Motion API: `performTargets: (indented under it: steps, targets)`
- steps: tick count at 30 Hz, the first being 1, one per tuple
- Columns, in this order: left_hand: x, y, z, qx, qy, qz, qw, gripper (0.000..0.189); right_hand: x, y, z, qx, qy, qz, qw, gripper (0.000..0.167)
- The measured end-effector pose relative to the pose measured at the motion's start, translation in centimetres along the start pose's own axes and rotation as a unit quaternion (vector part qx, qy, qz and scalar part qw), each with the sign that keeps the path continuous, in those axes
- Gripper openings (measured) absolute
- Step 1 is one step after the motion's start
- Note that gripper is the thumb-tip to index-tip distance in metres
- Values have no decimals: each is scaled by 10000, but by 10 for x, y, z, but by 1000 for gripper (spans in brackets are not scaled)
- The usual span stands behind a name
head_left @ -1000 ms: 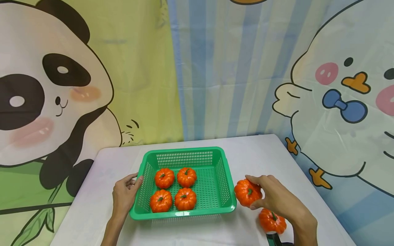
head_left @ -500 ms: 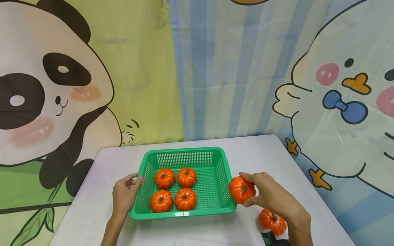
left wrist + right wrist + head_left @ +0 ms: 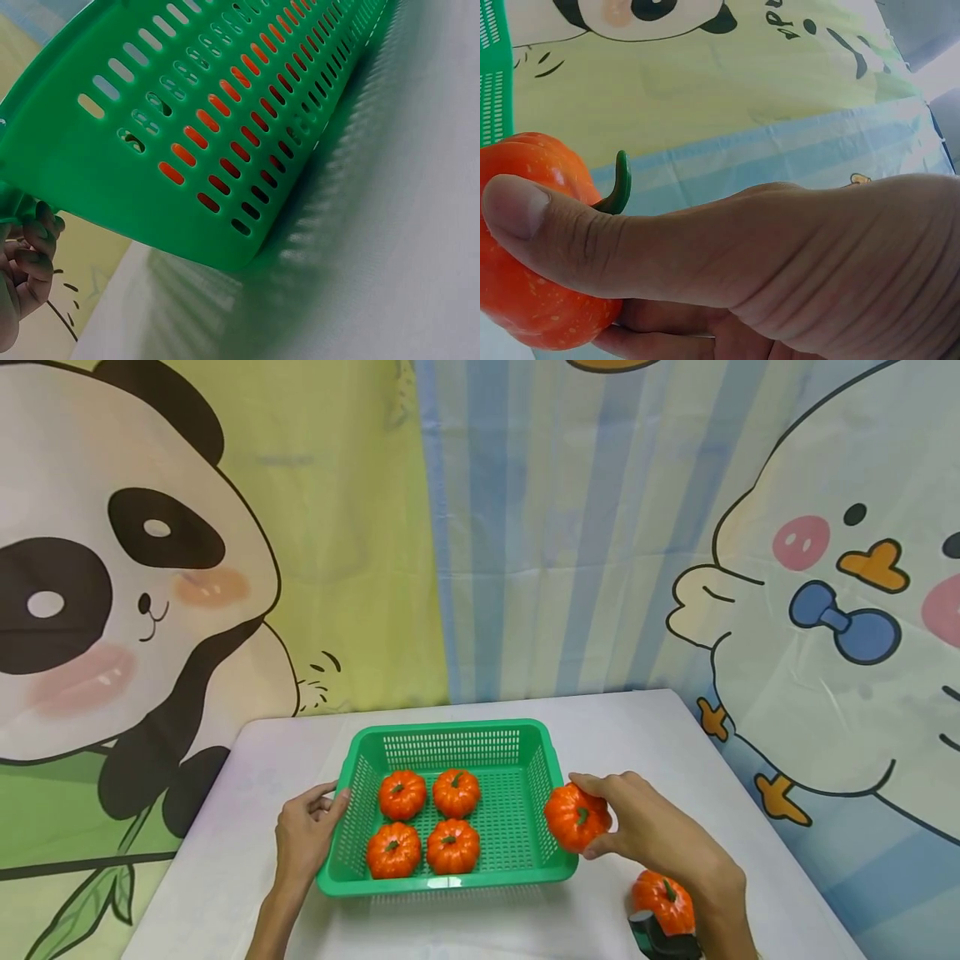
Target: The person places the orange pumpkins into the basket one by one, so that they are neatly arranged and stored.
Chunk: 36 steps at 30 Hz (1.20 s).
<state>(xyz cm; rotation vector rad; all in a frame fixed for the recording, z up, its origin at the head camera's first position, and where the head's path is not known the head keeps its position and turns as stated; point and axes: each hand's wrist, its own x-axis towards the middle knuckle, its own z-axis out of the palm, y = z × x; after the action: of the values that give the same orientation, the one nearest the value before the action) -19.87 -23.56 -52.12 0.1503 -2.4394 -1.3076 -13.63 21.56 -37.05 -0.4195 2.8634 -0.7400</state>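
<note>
A green plastic basket (image 3: 525, 870) with slotted walls holds several small orange pumpkins, one of them the near-left pumpkin (image 3: 393, 851). My left hand (image 3: 303, 835) grips the basket's left rim; in the left wrist view its curled fingers (image 3: 34, 251) show at the rim's corner. My right hand (image 3: 637, 827) pinches another pumpkin (image 3: 576, 818) between thumb and fingers, overlapping the basket's right rim in the head view. Up close in the right wrist view, the thumb (image 3: 570, 232) presses the held pumpkin (image 3: 540, 315), whose green stem stands beside it.
One more pumpkin (image 3: 663, 900) lies on the white table (image 3: 615, 727) under my right forearm, partly covered by the dark wrist camera (image 3: 660, 937). A curtain (image 3: 510, 527) with panda and chick drawings hangs behind the table.
My right hand has moved left with its pumpkin, from beside the basket to over its right rim. The left hand and the basket stay in place.
</note>
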Motion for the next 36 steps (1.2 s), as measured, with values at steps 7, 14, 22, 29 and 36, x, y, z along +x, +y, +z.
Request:
performTargets:
  steps: [7, 14, 22, 29, 36]
  targets:
    - [-2, -2, 0, 72, 81, -21, 9999, 37, 7, -5, 8, 172, -56, -242, 9995, 83]
    - [-3, -2, -2, 86, 108, -20, 9999, 35, 14, -14, 17, 147, -108, -212, 9996, 80]
    - [0, 1, 0, -22, 36, 8, 10000, 38, 25, -18, 27, 173, -99, -350, 9992, 85]
    - [0, 2, 1, -18, 27, 1, 10000, 39, 27, -18, 35, 208, -150, -538, 9982, 85]
    - [1, 1, 1, 27, 63, 8, 10000, 39, 32, -15, 44, 331, -253, -604, 9973, 88]
